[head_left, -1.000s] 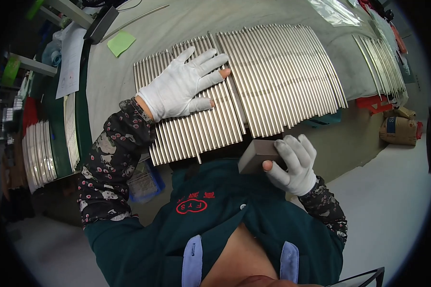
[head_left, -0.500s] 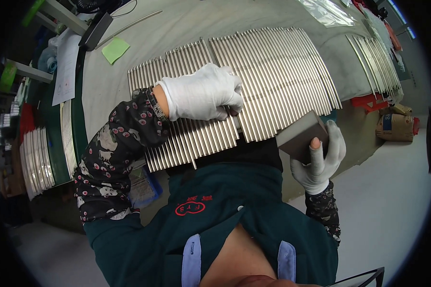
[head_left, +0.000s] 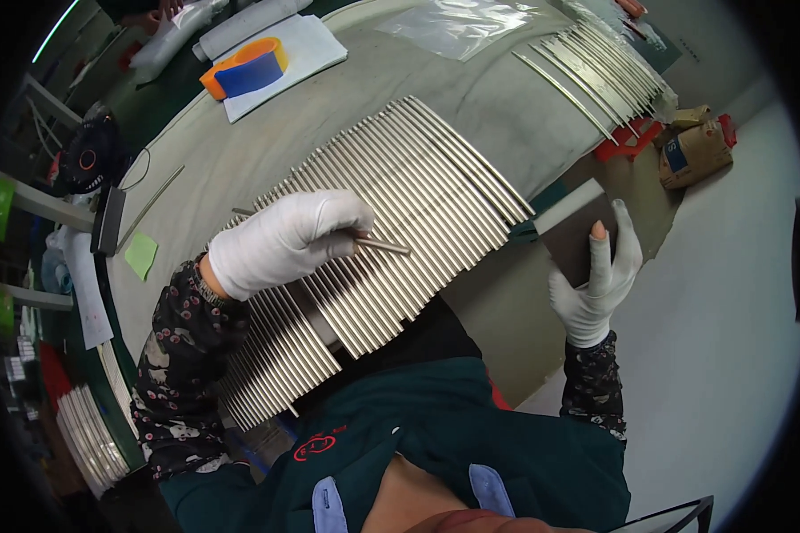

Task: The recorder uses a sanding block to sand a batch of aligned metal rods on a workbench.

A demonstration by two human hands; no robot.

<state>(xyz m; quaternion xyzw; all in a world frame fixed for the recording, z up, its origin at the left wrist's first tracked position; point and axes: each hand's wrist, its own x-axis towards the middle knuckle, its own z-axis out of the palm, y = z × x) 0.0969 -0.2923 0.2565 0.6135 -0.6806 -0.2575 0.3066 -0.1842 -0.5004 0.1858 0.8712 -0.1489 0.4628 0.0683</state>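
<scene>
**One rod lifted crosswise over the row**

A thin metal rod (head_left: 364, 238) lay in the grip of the left hand (head_left: 284, 242), held above the wide row of metal rods (head_left: 391, 231) spread side by side on the grey table (head_left: 267, 151). Its long axis ran roughly left to right and slightly downward in the head view — across the laid rods, which ran from near the person toward the far edge. One end stuck out past the knuckles to the left, the other pointed right, toward the table's near edge. The gloved fingers were curled together and clamped on the rod near its middle.

The right hand (head_left: 596, 284) was off the table to the right, holding a dark flat block (head_left: 571, 235) upright; its fingers lay extended along the block's face and its thumb could not be seen.

The likely trouble, as I judged it: the free right end could dip and knock the laid rods out of line, since they lay touching one another — or the smooth rod could slip through the glove.

Farther off sat an orange-and-blue tape roll (head_left: 244, 69), a second rod bundle (head_left: 604, 67), and a brown sack (head_left: 695, 151).
</scene>
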